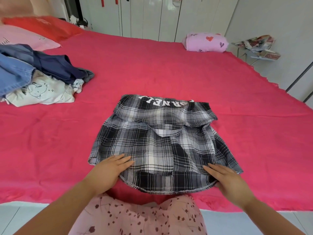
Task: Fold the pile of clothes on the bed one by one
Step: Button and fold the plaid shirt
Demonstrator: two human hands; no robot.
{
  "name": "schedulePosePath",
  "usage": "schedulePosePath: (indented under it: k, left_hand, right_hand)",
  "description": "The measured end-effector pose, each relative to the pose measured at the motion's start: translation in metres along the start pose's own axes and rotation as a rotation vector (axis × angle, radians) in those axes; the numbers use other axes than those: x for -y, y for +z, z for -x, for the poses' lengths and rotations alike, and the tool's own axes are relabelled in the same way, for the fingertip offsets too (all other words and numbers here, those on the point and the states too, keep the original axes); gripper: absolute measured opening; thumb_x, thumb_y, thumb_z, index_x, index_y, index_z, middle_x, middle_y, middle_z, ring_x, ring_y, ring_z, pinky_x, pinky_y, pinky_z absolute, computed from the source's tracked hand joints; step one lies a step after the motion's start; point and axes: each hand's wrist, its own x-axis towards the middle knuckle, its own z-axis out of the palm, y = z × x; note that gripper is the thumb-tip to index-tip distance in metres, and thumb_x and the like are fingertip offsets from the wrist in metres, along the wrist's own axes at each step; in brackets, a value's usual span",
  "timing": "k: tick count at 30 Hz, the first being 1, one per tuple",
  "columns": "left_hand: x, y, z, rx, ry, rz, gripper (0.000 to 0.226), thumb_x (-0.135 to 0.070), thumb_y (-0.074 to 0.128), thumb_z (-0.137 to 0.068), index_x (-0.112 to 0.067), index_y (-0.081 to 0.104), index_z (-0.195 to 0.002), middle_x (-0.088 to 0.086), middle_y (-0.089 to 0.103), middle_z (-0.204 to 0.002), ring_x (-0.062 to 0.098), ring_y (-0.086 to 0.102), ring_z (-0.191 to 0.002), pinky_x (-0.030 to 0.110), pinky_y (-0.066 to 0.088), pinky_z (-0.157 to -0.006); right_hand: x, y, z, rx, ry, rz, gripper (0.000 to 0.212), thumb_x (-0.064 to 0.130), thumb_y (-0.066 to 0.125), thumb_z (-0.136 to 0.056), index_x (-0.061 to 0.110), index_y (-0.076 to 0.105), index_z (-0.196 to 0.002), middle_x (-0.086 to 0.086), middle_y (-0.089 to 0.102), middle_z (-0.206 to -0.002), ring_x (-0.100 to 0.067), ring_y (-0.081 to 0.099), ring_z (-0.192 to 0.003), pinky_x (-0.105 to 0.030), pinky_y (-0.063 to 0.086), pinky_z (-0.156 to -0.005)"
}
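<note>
Floral-print clothing (140, 216) of the person, foreground. Plaid shirt (160, 146), partly folded, lies near the front edge of the bed (152, 65); left hand (110, 168) and right hand (225, 175) rest on its hem, fingers straight and close together, probably flattening it for the next fold. Unfolded pile (33, 78) at left, well apart.

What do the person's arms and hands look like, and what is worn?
Both forearms are bare; no sleeve shows. The left hand and right hand carry no ring, watch or glove. The person wears a pink garment with dark flowers.

2 hands (108, 168) (226, 177), 1 plaid shirt (157, 141), 2 pillows (25, 38) (44, 25).
</note>
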Motion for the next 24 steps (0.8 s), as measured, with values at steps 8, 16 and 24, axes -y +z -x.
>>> schedulePosePath:
  k: [8,16,24]
  left_hand:
    - [0.026,-0.04,-0.026,0.047,-0.08,0.313,0.058,0.012,0.042,-0.077,-0.02,0.061,-0.121,-0.01,0.062,-0.119,0.011,0.053,-0.116,0.007,0.032,-0.091]
    - [0.056,-0.141,-0.103,0.034,-0.138,0.365,0.049,0.014,0.045,-0.08,-0.018,0.066,-0.11,-0.016,0.062,-0.092,-0.021,0.053,-0.074,-0.006,0.032,-0.067]
    - [0.104,-0.187,-0.217,-0.082,-0.297,0.256,0.027,0.003,0.051,-0.085,-0.01,0.069,-0.101,0.004,0.066,-0.09,0.013,0.053,-0.08,0.017,0.035,-0.06]
  right_hand:
    - [-0.015,-0.027,-0.018,-0.058,0.202,-0.139,0.068,-0.015,0.063,-0.058,0.028,0.068,-0.111,0.01,0.068,-0.109,-0.016,0.067,-0.096,-0.027,0.054,-0.072]
    - [-0.046,-0.11,-0.094,-0.156,0.175,-0.14,0.038,0.02,0.055,-0.073,0.03,0.065,-0.109,-0.003,0.068,-0.095,-0.024,0.066,-0.088,-0.035,0.05,-0.069]
    - [-0.098,-0.132,-0.226,-0.16,0.244,-0.02,0.042,0.0,0.052,-0.076,0.022,0.063,-0.11,-0.005,0.067,-0.106,-0.028,0.062,-0.098,-0.036,0.048,-0.078]
